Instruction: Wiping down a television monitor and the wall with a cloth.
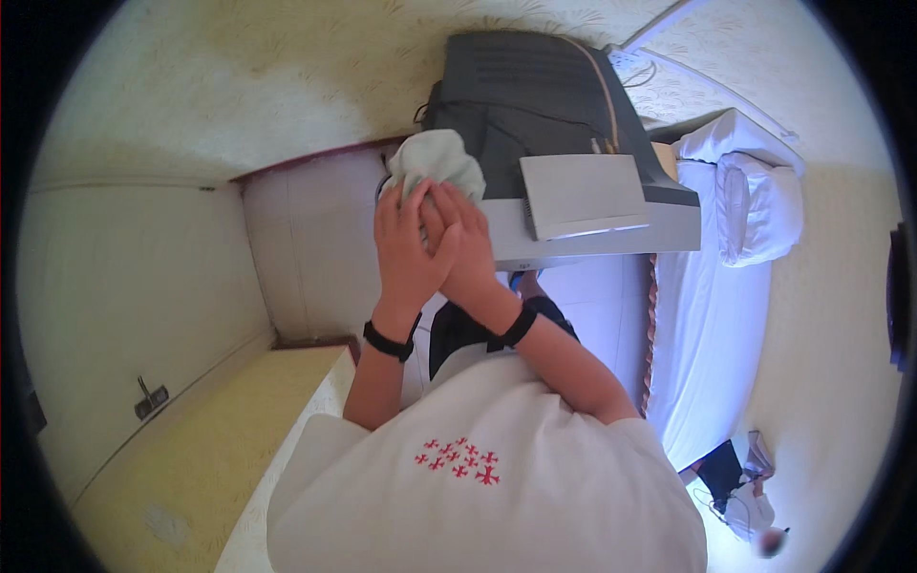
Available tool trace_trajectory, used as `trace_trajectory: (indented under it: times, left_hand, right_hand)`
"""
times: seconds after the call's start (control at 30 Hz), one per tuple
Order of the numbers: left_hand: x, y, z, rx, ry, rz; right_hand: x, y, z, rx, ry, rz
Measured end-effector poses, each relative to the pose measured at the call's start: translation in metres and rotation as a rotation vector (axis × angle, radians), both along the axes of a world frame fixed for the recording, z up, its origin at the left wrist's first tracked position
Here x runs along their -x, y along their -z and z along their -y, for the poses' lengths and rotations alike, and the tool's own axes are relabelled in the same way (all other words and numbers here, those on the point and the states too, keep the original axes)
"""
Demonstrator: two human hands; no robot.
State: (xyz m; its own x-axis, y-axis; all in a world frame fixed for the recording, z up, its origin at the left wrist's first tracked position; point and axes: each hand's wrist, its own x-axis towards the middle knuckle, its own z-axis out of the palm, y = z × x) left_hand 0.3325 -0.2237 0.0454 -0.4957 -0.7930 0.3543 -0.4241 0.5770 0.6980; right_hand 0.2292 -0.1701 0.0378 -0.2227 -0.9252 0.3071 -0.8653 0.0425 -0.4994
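Observation:
A pale green-white cloth (438, 159) is bunched beyond my fingertips, in front of the left end of a bulky grey television (530, 79). My left hand (408, 247) grips the cloth from the left side. Crossing close against it, my right hand (466, 247) holds the cloth too, and the fingers of both hands overlap. Part of the cloth is hidden under my palms. To the right of my hands, a flat silver-grey box (584, 193) lies on top of the television, near its front edge.
Cables (605, 93) run over the television's back. A bed with white bedding (716, 322) stands to the right, with a folded quilt (763, 208) at its far end. A door with a handle (150, 401) is at left. Another person (749, 512) sits at lower right.

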Motion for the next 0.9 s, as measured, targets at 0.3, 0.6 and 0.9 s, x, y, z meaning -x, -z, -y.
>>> trace_trajectory:
  times: [0.3, 0.6, 0.9]
  left_hand:
    - [0.026, 0.006, -0.078, -0.277, -0.308, -0.35]
    - [0.177, -0.07, -0.196, -0.138, -0.146, -0.571]
    - [0.3, -0.105, -0.271, 0.082, 0.034, -0.465]
  right_hand:
    - [0.028, 0.01, -0.062, 0.331, -0.182, 0.134]
    - [0.164, -0.049, -0.183, 0.54, -0.148, 0.587]
    - [0.278, -0.054, -0.255, 0.795, -0.009, 0.628]
